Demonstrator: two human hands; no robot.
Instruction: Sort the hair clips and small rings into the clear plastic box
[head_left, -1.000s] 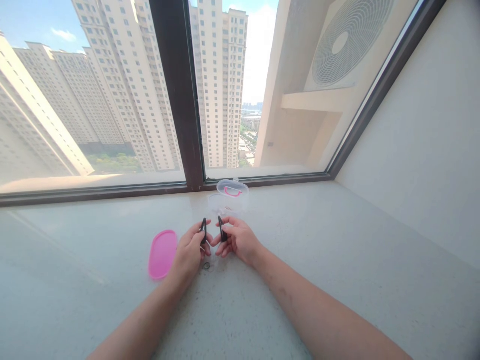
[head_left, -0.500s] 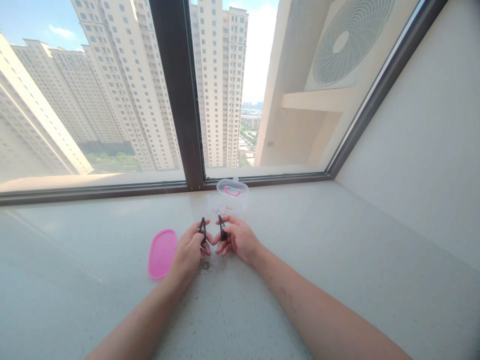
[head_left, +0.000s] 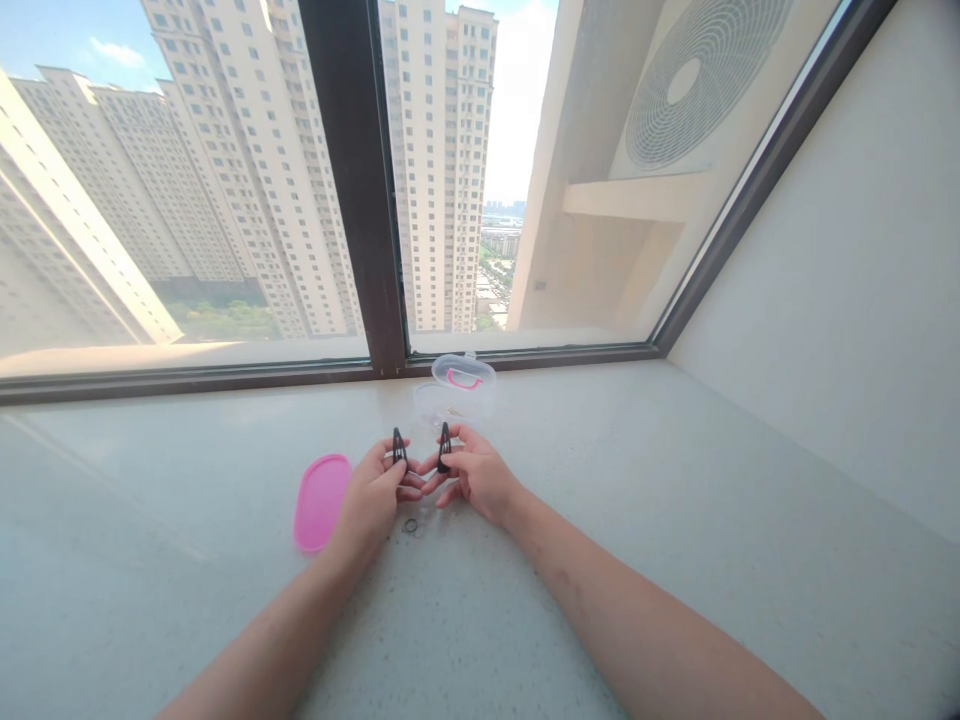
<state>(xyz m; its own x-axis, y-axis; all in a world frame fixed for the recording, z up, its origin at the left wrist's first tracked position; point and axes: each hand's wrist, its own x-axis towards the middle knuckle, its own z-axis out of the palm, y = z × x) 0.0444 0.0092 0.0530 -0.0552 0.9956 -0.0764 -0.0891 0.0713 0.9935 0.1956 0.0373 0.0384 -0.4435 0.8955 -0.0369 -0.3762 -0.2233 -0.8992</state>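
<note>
A black snap hair clip [head_left: 399, 447] is pinched upright in my left hand [head_left: 378, 488], which is closed on it. My right hand [head_left: 478, 474] is closed on a second black hair clip [head_left: 445, 449], its narrow end pointing up. The two hands sit close together, fingertips almost meeting. Just beyond them stands a clear plastic box [head_left: 480, 400] with its lid [head_left: 463, 372] tipped up, a pink handle on it; small items lie inside, too faint to name. Below the hands, small dark and clear rings [head_left: 410, 526] rest on the sill.
A pink oval tray or lid [head_left: 322, 503] lies left of my left hand, partly behind it. The pale speckled sill [head_left: 675, 540] runs up to the dark window frame [head_left: 386, 345]. A white wall [head_left: 832, 300] bounds the right side.
Both clips have turned in my fingers so more of their flat faces shows. My left hand has shifted slightly left, widening the gap between the clips.
</note>
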